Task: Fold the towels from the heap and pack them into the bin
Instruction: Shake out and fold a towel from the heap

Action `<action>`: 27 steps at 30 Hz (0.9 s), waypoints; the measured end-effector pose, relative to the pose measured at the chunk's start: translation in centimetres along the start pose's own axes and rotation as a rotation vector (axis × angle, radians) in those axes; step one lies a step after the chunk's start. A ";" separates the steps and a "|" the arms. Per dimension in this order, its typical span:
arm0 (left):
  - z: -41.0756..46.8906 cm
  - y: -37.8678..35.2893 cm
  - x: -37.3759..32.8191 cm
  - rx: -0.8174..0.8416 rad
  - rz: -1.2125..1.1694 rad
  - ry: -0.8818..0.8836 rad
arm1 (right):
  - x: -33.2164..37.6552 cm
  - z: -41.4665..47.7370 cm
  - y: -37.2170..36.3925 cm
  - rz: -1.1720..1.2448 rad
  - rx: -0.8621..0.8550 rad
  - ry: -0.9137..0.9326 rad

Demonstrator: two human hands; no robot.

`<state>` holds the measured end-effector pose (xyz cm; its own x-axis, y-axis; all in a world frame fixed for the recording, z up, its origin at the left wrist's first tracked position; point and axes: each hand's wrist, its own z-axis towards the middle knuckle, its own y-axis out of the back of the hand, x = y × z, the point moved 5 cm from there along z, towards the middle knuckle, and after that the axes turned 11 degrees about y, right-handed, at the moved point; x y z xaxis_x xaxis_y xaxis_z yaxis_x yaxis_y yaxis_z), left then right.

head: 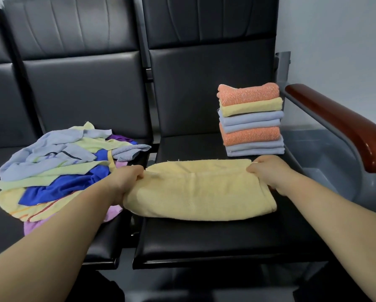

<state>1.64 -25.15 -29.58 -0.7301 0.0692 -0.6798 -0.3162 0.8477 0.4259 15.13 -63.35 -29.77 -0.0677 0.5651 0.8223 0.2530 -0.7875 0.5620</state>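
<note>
Towel (200,190) lies half-folded on the black seat (204,240), long axis left to right; 2 hands pinch its ends, left hand (128,179) and right hand (267,171) equally near (folded stack (251,120) just behind, nearer the right hand).

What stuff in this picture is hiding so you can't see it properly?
- The bin: it is nowhere in the head view, so its place is unknown.
- The heap: the top towels cover the lower ones, so they cannot be counted.
- The left hand and right hand: their fingers curl round the ends of the yellow towel, and the cloth hides the tips.
- The stack: its back faces away.
</note>
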 end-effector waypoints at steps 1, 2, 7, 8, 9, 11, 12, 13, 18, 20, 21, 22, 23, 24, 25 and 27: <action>0.3 0.0 -0.1 -0.021 -0.043 0.004 | 0.0 0.6 0.0 0.031 -0.039 -0.006; 0.7 -0.1 -0.4 -0.035 -0.089 -0.002 | 0.1 1.2 -0.1 0.041 -0.074 -0.006; 2.9 -0.1 -1.7 -0.175 -0.072 -0.136 | 0.4 3.7 -0.8 -0.032 -0.143 0.076; 3.2 -0.1 -2.1 -0.196 -0.055 -0.166 | 0.4 4.0 -1.0 -0.050 -0.153 0.089; 3.6 -0.1 -2.3 -0.219 -0.036 -0.181 | 0.4 4.3 -1.1 -0.074 -0.165 0.102; 4.5 -0.4 -2.8 -0.264 0.013 -0.215 | 0.4 5.2 -1.4 -0.133 -0.179 0.126; 5.4 -0.9 -3.2 -0.280 0.042 -0.238 | 0.2 5.8 -1.7 -0.170 -0.176 0.127; 5.7 -1.0 -3.4 -0.298 0.080 -0.255 | 0.2 6.0 -1.9 -0.214 -0.171 0.132; 8.5 -2.2 -3.7 -0.386 0.335 -0.290 | -0.4 7.6 -2.7 -0.437 -0.125 0.120; 8.9 -2.5 -3.8 -0.433 0.393 -0.300 | -0.6 8.1 -2.8 -0.458 -0.136 0.119; 9.2 -2.7 -3.8 -0.445 0.414 -0.308 | -0.8 8.3 -2.7 -0.461 -0.144 0.115; 9.1 -2.8 -3.9 -0.456 0.438 -0.318 | -1.0 8.5 -2.7 -0.460 -0.152 0.115; 9.2 -3.0 -3.9 -0.456 0.457 -0.327 | -1.2 8.6 -2.8 -0.452 -0.158 0.114; 9.0 -3.1 -3.9 -0.453 0.470 -0.332 | -1.4 8.6 -2.8 -0.434 -0.166 0.110; 9.0 -3.2 -3.8 -0.444 0.467 -0.327 | -1.5 8.6 -2.8 -0.406 -0.175 0.104; 8.7 -3.3 -3.8 -0.432 0.444 -0.317 | -1.5 8.3 -2.7 -0.344 -0.208 0.100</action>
<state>10.70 -23.60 -33.58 -0.6551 0.5669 -0.4995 -0.2892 0.4226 0.8589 22.62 -60.05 -33.27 -0.2107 0.7855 0.5818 -0.0004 -0.5953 0.8035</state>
